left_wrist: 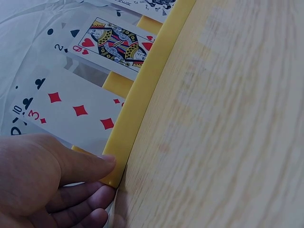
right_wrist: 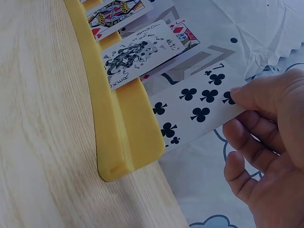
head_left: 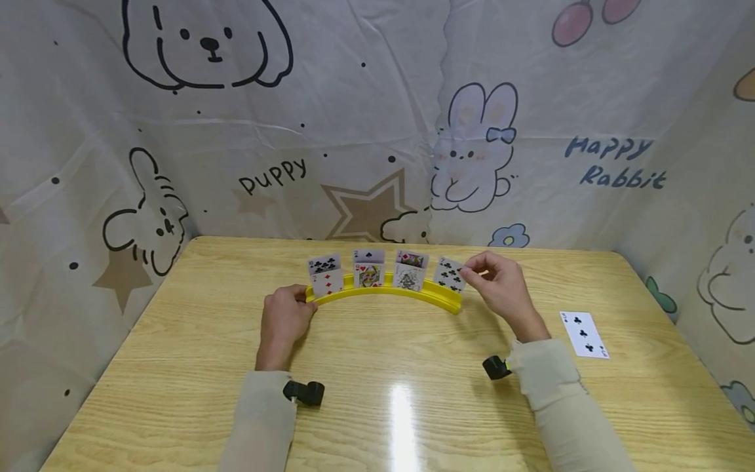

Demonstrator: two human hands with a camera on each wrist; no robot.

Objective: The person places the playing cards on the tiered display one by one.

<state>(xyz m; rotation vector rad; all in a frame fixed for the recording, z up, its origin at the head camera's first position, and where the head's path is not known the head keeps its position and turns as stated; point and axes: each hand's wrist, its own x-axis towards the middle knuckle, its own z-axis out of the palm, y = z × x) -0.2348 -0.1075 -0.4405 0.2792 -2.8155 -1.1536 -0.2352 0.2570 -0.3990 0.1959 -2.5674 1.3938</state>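
Observation:
A curved yellow card holder (head_left: pixel 383 288) stands on the table with playing cards upright in it. My left hand (head_left: pixel 287 320) grips its left end, thumb (left_wrist: pixel 102 165) on the front edge and fingers below. At the right end, my right hand (head_left: pixel 500 288) pinches the seven of clubs (right_wrist: pixel 190 107) by its upper right side; the card's lower edge is hidden behind the holder's back ridge. The front row has a three of diamonds (left_wrist: pixel 78 109), a queen of hearts (left_wrist: pixel 116 45) and a joker (right_wrist: pixel 137 54). Behind them show a ten of clubs (head_left: pixel 324 264), a two of spades (head_left: pixel 368 254) and a jack of diamonds (right_wrist: pixel 185 35).
A three of clubs (head_left: pixel 584 334) lies face up on the wooden table (head_left: pixel 366 367), right of my right forearm. A printed cloth (head_left: pixel 366 118) hangs behind the table and at its sides. Each wrist carries a small black camera (head_left: pixel 495 368).

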